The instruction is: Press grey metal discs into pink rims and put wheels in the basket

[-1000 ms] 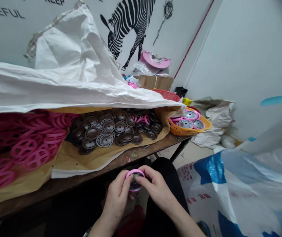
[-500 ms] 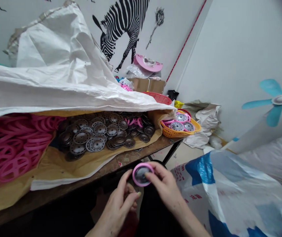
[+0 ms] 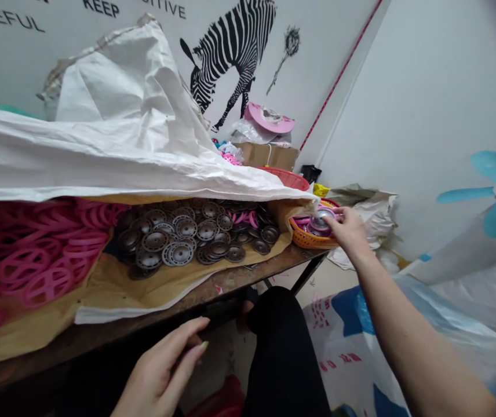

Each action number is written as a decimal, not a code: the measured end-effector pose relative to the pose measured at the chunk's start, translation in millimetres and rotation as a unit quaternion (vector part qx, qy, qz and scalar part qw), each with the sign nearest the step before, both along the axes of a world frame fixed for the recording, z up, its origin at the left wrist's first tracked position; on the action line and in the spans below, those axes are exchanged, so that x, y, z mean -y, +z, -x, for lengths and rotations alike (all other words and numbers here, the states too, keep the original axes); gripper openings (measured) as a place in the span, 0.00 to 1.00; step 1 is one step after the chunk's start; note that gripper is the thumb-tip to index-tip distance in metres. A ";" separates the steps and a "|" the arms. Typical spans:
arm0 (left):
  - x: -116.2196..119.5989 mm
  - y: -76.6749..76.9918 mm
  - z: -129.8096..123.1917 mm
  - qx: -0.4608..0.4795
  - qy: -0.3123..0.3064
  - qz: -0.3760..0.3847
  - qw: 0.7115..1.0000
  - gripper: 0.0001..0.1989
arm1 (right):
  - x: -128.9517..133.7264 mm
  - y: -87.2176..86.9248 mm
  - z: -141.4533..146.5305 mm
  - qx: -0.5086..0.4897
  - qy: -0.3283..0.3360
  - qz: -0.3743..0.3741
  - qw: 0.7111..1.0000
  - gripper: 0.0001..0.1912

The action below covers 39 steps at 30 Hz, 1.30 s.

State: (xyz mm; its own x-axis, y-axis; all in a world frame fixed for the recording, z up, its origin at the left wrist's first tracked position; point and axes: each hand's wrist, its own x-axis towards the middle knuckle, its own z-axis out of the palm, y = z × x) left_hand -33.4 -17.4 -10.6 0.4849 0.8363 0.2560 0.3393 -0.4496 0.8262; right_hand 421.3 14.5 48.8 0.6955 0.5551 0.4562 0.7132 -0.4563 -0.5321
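My right hand [image 3: 347,229] reaches over the orange basket [image 3: 306,238] at the table's [image 3: 239,277] far end, fingers on a pink-rimmed wheel [image 3: 320,223] inside it. My left hand [image 3: 163,370] hangs open and empty below the table edge, near the heap of dark discs [image 3: 187,240] and pink rings [image 3: 43,255].

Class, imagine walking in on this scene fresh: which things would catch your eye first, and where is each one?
Probably the mass of pink rings at the left of the table, beside the heap of dark metal discs on brown paper under the white sack. On the wall behind stands a zebra picture. The right hand reaches into the orange basket at the table's far right end; the left hand is open and empty below the table edge.
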 end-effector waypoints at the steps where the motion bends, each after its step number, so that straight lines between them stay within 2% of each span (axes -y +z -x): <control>1: -1.1 5.5 3.7 -0.001 0.013 -0.014 1.000 0.15 | -6.1 -2.7 3.5 0.009 0.010 0.011 1.000 0.19; 5: -6.9 26.7 26.2 -0.016 0.062 -0.053 0.997 0.15 | -17.2 -11.9 17.8 0.060 0.054 0.029 0.996 0.16; 9: -22.1 49.2 61.4 -0.020 0.153 -0.080 0.985 0.17 | -8.0 -15.3 24.4 0.105 0.076 -0.014 0.991 0.18; 12: -47.2 63.4 90.3 -0.049 0.253 -0.105 0.961 0.19 | 6.3 -16.1 33.8 0.109 0.094 -0.049 0.988 0.22; 15: -82.1 67.9 114.4 -0.166 0.305 -0.168 0.923 0.21 | 22.4 -15.6 58.0 0.114 0.087 -0.098 0.985 0.26; 18: -114.9 60.7 128.3 -0.376 0.254 -0.181 0.872 0.24 | 35.4 -16.9 93.7 0.066 0.101 -0.105 0.987 0.24; 21: -136.2 49.5 134.1 -0.456 0.203 -0.162 0.851 0.23 | 40.6 -26.7 125.5 0.033 0.194 -0.102 0.975 0.17; 24: -148.5 46.0 137.6 -0.470 0.190 -0.162 0.847 0.27 | 40.5 -45.1 144.5 0.034 0.277 -0.112 0.954 0.11; 29: -172.9 58.0 138.5 -0.474 0.199 -0.159 0.843 0.25 | 42.8 -71.3 166.1 0.010 0.349 -0.088 0.933 0.11; 32: -191.8 61.3 134.3 -0.483 0.226 -0.136 0.835 0.28 | 46.0 -76.6 180.8 -0.005 0.377 -0.084 0.922 0.10; 35: -206.6 58.5 128.6 -0.488 0.247 -0.117 0.829 0.32 | 48.5 -79.1 193.8 -0.018 0.399 -0.076 0.914 0.10; 39: -214.7 53.3 122.3 -0.485 0.251 -0.109 0.830 0.30 | 49.3 -81.7 204.6 -0.028 0.414 -0.054 0.908 0.09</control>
